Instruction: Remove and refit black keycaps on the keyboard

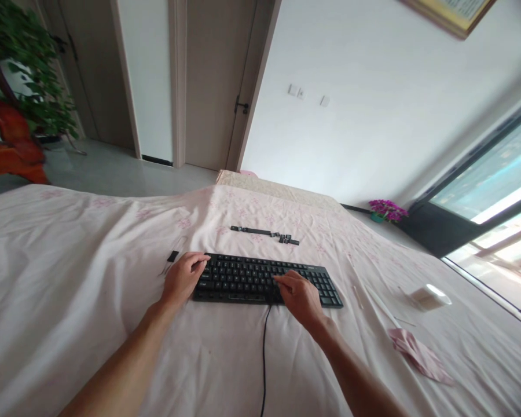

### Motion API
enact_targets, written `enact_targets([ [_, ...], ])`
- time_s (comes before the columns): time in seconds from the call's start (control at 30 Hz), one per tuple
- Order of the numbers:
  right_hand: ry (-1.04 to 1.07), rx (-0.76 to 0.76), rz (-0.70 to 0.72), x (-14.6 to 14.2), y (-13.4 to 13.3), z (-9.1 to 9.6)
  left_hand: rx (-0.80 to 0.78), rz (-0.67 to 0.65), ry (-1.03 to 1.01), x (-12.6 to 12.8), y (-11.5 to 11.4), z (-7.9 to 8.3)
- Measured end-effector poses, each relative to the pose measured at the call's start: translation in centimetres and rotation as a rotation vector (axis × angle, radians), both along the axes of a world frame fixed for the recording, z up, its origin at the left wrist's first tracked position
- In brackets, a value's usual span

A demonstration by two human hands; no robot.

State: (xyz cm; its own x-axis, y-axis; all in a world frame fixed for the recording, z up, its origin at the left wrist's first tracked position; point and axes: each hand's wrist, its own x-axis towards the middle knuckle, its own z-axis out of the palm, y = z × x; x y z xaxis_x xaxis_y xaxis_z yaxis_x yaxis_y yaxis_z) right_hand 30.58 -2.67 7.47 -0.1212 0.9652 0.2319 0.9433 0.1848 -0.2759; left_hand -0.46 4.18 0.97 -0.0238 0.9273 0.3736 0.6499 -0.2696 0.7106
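A black keyboard (pixel 238 279) lies across the pink floral sheet, its keys toward me. Along its near edge, keycaps are off and a bare strip shows. My left hand (pixel 183 277) is closed at the keyboard's upper left corner, fingers bent against its edge. Over the keys right of the middle, my right hand (pixel 300 294) is closed, thumb and forefinger pinched together; whatever lies between them is hidden. Beyond the keyboard, several loose black keycaps (pixel 284 238) and a long black space bar (pixel 258 231) lie in a row.
A black cable (pixel 264 353) runs from the keyboard toward me. Left of it lies a small black piece (pixel 172 256). To the right are a white round container (pixel 432 297), a crumpled pink cloth (pixel 421 354) and thin sticks (pixel 404 321). Purple flowers (pixel 388 209) stand beyond the bed.
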Motion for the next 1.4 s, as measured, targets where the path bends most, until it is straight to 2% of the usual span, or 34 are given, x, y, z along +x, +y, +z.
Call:
enact_targets([
  [0.13,0.07,0.056,-0.17,3.0,3.4,0.0,0.001,0.003,0.009,-0.1,0.2,-0.3],
  [0.27,-0.025,0.023,-0.303,5.0,7.2,-0.2,-0.013,-0.007,0.027,-0.2,0.2,-0.5],
  [0.47,-0.159,0.013,-0.303,5.4,11.6,-0.9,-0.027,-0.003,0.033,-0.2,0.4,-0.7],
  [0.67,-0.26,0.016,-0.275,4.9,14.8,-1.0,-0.014,-0.013,0.017,-0.2,0.4,-0.7],
  [0.8,-0.302,0.013,-0.243,4.6,15.7,-1.2,-0.014,-0.008,0.014,-0.1,0.3,-0.5],
  [1.07,-0.276,-0.035,-0.19,4.4,15.9,-1.2,-0.017,-0.013,0.019,-0.1,0.4,-0.4],
  [1.23,-0.167,-0.078,-0.177,4.2,16.0,-1.0,-0.029,-0.014,0.022,0.0,0.3,-0.3],
  [1.4,0.062,-0.064,-0.148,3.6,15.8,-0.1,-0.025,-0.017,0.013,-0.1,0.3,-0.1],
])
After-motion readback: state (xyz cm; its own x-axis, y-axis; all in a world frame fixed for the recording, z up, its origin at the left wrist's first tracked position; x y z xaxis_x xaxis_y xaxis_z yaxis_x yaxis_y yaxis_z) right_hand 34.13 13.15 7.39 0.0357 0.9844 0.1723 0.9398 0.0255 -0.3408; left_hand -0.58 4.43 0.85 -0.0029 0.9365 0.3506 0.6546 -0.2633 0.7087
